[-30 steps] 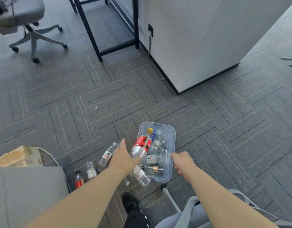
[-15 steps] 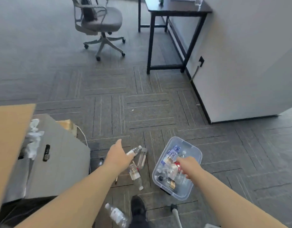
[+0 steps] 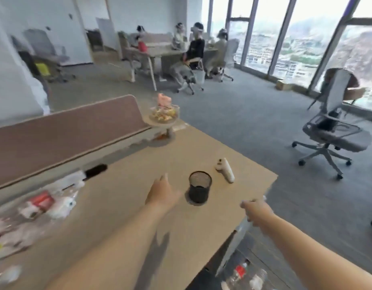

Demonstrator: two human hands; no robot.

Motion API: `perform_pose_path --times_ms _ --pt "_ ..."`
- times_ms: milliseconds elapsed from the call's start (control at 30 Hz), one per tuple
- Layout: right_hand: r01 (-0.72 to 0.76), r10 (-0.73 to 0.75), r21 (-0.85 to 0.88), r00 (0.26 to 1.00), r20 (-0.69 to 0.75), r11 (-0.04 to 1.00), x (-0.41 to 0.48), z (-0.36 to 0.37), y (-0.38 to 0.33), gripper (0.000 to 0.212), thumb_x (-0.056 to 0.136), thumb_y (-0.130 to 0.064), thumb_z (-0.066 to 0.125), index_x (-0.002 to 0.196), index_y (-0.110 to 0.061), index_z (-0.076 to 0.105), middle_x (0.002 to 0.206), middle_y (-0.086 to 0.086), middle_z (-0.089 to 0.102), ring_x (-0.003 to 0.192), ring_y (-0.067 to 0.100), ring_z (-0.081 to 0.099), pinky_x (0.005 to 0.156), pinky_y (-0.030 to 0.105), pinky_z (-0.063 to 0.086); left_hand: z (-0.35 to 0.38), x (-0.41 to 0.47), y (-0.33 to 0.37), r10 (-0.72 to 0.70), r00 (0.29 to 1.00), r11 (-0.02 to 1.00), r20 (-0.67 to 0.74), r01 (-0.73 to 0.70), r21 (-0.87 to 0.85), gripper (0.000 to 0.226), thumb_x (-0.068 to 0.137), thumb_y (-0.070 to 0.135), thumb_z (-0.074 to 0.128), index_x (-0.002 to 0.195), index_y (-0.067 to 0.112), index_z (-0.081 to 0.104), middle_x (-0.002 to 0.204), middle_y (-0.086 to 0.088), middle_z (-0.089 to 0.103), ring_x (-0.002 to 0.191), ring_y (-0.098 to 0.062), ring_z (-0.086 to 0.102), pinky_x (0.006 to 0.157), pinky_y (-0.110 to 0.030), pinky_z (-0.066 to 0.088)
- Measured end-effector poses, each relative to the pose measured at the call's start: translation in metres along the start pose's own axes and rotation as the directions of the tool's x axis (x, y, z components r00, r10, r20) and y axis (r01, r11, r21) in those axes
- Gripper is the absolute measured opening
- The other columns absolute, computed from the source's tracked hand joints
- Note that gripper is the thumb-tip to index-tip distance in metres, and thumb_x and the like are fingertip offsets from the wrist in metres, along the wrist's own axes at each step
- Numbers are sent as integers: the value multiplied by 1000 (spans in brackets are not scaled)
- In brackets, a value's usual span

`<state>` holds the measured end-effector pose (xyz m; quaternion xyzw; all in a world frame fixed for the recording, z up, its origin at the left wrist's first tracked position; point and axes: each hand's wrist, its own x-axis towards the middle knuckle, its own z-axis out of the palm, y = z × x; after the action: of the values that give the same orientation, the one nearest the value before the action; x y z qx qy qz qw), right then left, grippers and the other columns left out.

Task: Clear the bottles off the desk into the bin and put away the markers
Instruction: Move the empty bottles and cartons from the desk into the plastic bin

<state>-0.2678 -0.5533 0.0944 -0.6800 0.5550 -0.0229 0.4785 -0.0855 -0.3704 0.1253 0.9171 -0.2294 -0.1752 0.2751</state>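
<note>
The view is blurred. My left hand hovers over the tan desk with fingers apart and nothing in it, just left of a black mesh pen cup. My right hand hangs at the desk's right edge with fingers loosely curled; I cannot tell whether it holds anything. A dark marker-like object lies by the divider. Crumpled plastic bottles, one with a red label, lie on the desk's left side. More bottles lie on the floor at the bottom right.
A white handheld device lies right of the cup. A snack bowl on a stand sits at the desk's far corner beside the brown divider. A grey office chair stands to the right. Several people sit at a far table.
The view has swung up from the floor bin to the desk. Both hands have left the bin and the floor bottles and now reach over the desk near the pen cup.
</note>
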Motion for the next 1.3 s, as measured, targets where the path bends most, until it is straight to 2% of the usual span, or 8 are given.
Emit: perform_pose_path --times_ms 167,267,433,667,867,1000,1133,1300 --pt "327 -289 -172 933 215 929 -64 152 -116 9 88 -23 55 86 -14 52 79 7 54 65 22 48 54 27 35 -125 -34 -158 -271 931 962 -244 252 -107 61 86 32 61 140 13 41 135 -13 53 122 -31 54 96 -34 46" --pt "507 -408 -270 844 348 818 -119 231 -154 17 89 -22 54 104 -14 56 101 11 57 86 24 51 70 25 38 -168 -75 -237 -443 835 895 -328 392 -212 54 87 33 63 134 12 47 126 -14 59 114 -32 58 87 -34 47" --pt "669 -461 -326 715 525 668 -192 319 -174 38 88 -22 53 125 -13 55 121 11 60 100 27 58 75 23 41 -197 -129 -313 -580 706 813 -407 462 -355 56 85 26 61 138 13 46 127 -12 60 115 -31 58 92 -33 48" --pt "805 -466 -462 593 657 373 -207 371 -178 37 91 -26 46 127 -18 52 118 3 65 108 23 60 86 26 48 -190 -144 -361 -654 652 750 -384 496 -437 55 87 24 57 139 11 43 131 -12 55 117 -29 55 87 -33 47" --pt "767 -485 -402 633 604 500 -196 387 -207 36 92 -19 49 125 -11 56 119 11 63 93 28 59 74 27 46 -189 -125 -362 -640 653 763 -404 480 -434 51 88 19 57 137 12 45 128 -10 55 116 -27 54 89 -34 45" --pt "751 -470 -410 650 597 518 -185 411 -221 32 94 -12 44 122 -3 57 121 17 61 109 35 58 88 35 48 -189 -98 -382 -681 616 732 -397 563 -382 53 87 21 61 137 13 45 131 -10 52 120 -28 52 93 -38 46" --pt "713 -436 -409 684 585 570 -160 441 -216 34 92 -13 46 125 -7 52 120 13 59 87 27 55 71 28 44 -189 -69 -396 -784 501 621 -367 649 -440 57 88 27 60 138 10 39 137 -17 44 123 -32 46 97 -43 41" --pt "644 -322 -473 737 594 601 -121 479 -221 53 91 -24 45 143 -22 34 129 17 45 91 32 59 75 36 53 -181 -43 -410 -964 235 263 -127 747 -611 89 84 47 64 148 9 15 146 -22 30 129 -38 39 98 -44 43"
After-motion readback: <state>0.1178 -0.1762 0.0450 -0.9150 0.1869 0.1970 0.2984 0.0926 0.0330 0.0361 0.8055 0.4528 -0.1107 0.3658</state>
